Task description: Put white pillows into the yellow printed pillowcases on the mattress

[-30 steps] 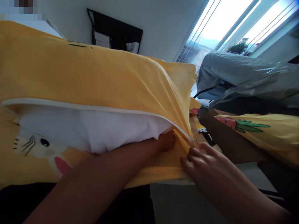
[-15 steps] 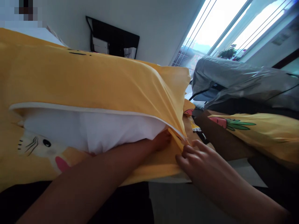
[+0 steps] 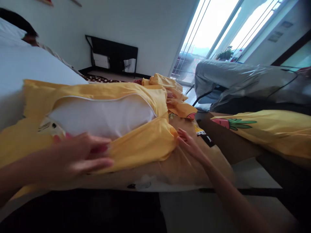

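A yellow pillowcase (image 3: 143, 142) with a cartoon rabbit print lies in front of me, its long white-edged opening gaping. Inside the opening shows a white pillow (image 3: 102, 116). My left hand (image 3: 85, 155), blurred by motion, hovers over the near side of the case with thumb and fingers apart, holding nothing. At the case's right end, my right hand (image 3: 189, 142) has its fingers loosely extended against the bulging near corner. Whether those fingertips touch the cloth or sit just beside it is hard to make out.
Beneath lies a tan printed cover (image 3: 194, 171). Crumpled yellow cloth (image 3: 167, 84) is piled behind the right end. On the right are another yellow carrot-print piece (image 3: 272, 129) and a plastic-covered bulk (image 3: 243, 77). A person's dark hair (image 3: 17, 21) shows at far left.
My left hand has come out of the opening and moved left. My right hand has let go of the opening's end and shifted to the corner. The pillowcase now lies lower and flatter.
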